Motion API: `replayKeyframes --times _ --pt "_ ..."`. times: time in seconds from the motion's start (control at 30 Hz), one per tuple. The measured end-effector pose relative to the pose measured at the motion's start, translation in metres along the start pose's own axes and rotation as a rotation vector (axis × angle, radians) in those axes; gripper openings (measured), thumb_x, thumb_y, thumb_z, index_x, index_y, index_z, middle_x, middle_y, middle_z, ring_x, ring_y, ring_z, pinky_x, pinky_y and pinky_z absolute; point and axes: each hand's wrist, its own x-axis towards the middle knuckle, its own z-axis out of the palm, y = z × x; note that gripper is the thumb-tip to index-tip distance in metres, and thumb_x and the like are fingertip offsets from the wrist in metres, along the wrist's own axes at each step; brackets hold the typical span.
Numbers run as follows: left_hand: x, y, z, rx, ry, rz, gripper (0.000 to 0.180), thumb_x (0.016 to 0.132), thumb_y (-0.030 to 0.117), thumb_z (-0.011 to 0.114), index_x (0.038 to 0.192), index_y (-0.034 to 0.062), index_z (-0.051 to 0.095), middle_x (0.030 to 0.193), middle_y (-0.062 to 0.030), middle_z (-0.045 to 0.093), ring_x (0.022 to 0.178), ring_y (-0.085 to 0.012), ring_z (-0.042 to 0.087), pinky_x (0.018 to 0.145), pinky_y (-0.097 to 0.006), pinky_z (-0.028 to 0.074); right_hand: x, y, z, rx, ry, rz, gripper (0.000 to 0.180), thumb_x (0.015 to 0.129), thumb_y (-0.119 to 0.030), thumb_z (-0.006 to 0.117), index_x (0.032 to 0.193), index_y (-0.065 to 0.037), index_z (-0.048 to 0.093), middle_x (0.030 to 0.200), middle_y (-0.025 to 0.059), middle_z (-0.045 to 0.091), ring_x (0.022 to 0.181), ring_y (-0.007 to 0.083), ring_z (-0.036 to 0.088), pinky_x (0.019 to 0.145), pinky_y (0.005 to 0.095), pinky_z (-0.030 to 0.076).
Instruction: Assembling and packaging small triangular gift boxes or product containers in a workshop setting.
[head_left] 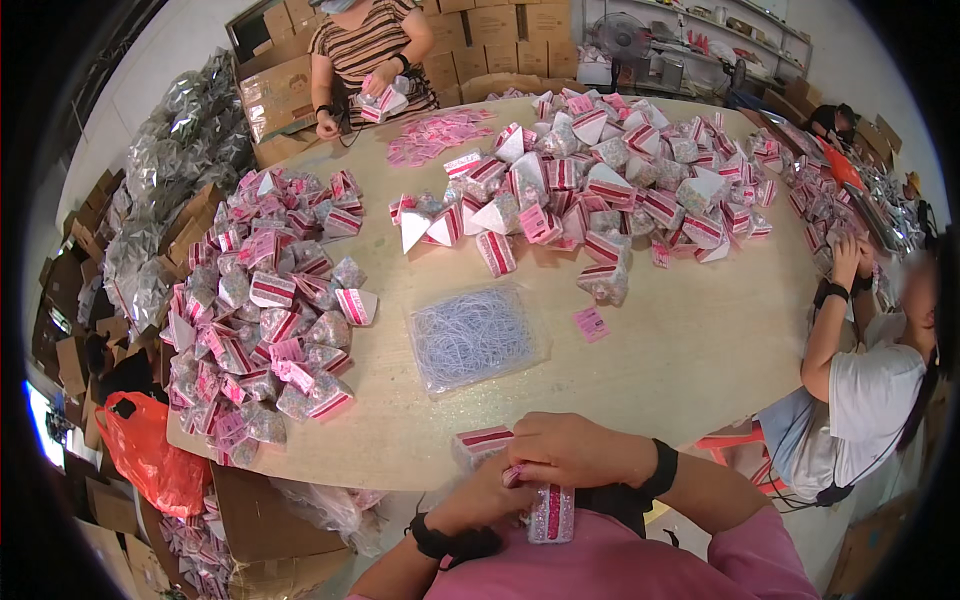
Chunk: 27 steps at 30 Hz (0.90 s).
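Close to my body, at the table's near edge, both hands come together over a cake-slice-shaped packet (551, 515) in pink, red and white. My left hand (480, 497) is closed at its side, fingers partly hidden. From above, my right hand (572, 450) pinches at its top, where a small pink piece (513, 475) shows between the fingers. Another striped packet (482, 442) sits just beyond my left hand. In front of them lies a clear shallow tray (432, 385) holding a tangle of pale thin strings (475, 335).
Heaps of similar packets cover the table (400, 440) at left (270, 310) and far right (620, 170). Pink cards (435, 137) lie at the far side, one card (591, 324) nearer. Co-workers stand across (365, 50) and sit at right (865, 370). A red bag (150, 455) hangs left.
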Motion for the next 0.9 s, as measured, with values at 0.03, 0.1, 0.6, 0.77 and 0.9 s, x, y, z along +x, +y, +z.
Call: replayKeyframes --times 0.03,0.1,0.6,0.77,0.9 --pt "-0.001 -0.001 -0.001 -0.056 -0.001 -0.033 0.032 0.077 0.008 0.061 0.108 0.0052 0.053 0.091 -0.0035 0.058 0.077 -0.011 0.053 0.069 -0.026 0.045 0.0 0.0 0.002 -0.012 0.03 -0.001 0.012 0.082 -0.02 0.061 0.082 -0.008 0.057 0.079 0.0079 0.052 0.078 0.0269 0.052 0.069 0.0356 0.044" --pt "-0.002 -0.002 -0.001 -0.152 -0.006 -0.055 0.031 0.077 0.006 0.06 0.107 0.0044 0.053 0.089 -0.0026 0.058 0.075 -0.0106 0.054 0.067 -0.025 0.046 0.002 -0.001 0.007 -0.023 0.072 -0.006 0.012 0.081 -0.019 0.061 0.081 -0.007 0.057 0.078 0.008 0.052 0.077 0.0271 0.052 0.067 0.0358 0.044" --pt "-0.037 -0.038 -0.013 0.083 0.674 0.228 0.02 0.083 0.012 0.058 0.1 0.0013 0.059 0.081 -0.0087 0.064 0.074 -0.0162 0.061 0.066 -0.03 0.048 0.043 0.009 0.023 0.263 -0.034 0.246 0.013 0.081 -0.014 0.059 0.088 -0.003 0.058 0.08 0.0084 0.057 0.074 0.0204 0.056 0.066 0.0309 0.044" --pt "-0.047 -0.045 -0.025 -0.251 0.692 0.237 0.018 0.083 0.004 0.055 0.1 0.0016 0.061 0.086 -0.0045 0.066 0.076 -0.0099 0.059 0.067 -0.026 0.048 0.069 0.072 0.008 0.427 0.037 0.459 0.014 0.081 -0.011 0.057 0.089 -0.001 0.061 0.078 0.0054 0.061 0.072 0.0103 0.057 0.065 0.0254 0.045" --pt "-0.052 -0.037 -0.026 -0.31 0.698 0.226 0.02 0.083 0.0 0.053 0.101 0.001 0.061 0.09 -0.0029 0.066 0.078 -0.0082 0.058 0.07 -0.024 0.048 0.065 0.149 0.005 -0.03 0.346 0.493 0.012 0.079 -0.012 0.053 0.084 -0.002 0.06 0.079 0.0131 0.061 0.075 0.0282 0.059 0.068 0.0355 0.047"
